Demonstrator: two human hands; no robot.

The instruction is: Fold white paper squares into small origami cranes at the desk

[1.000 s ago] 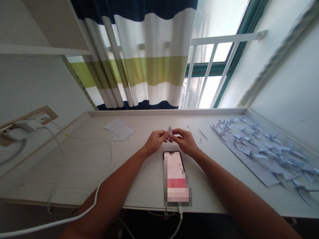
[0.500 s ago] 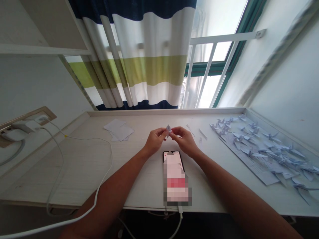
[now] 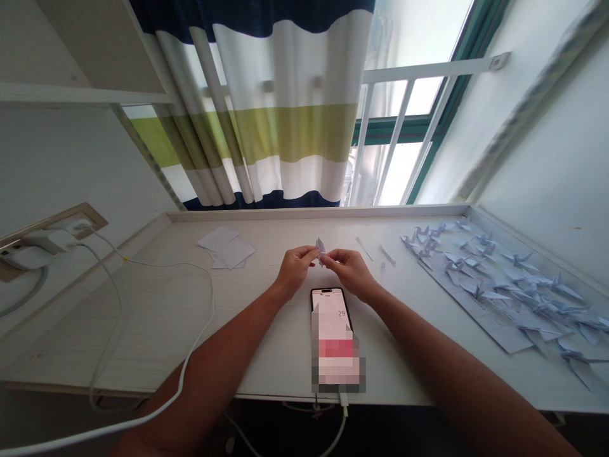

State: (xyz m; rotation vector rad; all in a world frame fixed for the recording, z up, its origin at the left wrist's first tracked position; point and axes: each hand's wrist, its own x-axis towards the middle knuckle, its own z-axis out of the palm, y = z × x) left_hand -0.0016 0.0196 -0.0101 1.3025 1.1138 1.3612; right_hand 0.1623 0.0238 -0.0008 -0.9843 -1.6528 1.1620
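- A curtain point(image 3: 295, 133) hangs at the back in 5 bands: navy, white, olive green, white, navy.
- Right of it, a window point(image 3: 413, 44) with a teal frame point(image 3: 399, 131) lets in strong, whitish daylight.
- A white railing point(image 3: 428, 70) crosses the glass, 1 top bar over 3 visible uprights.
- The right wall point(image 3: 566, 152) is pale; the left wall point(image 3: 57, 158), in shadow, carries a beige socket plate point(image 3: 98, 217).
- Above that, 1 shelf point(image 3: 85, 95) juts out.
- The desk point(image 3: 157, 330) is whitish with faint grain and a raised back edge point(image 3: 285, 214); the space beneath is dark.
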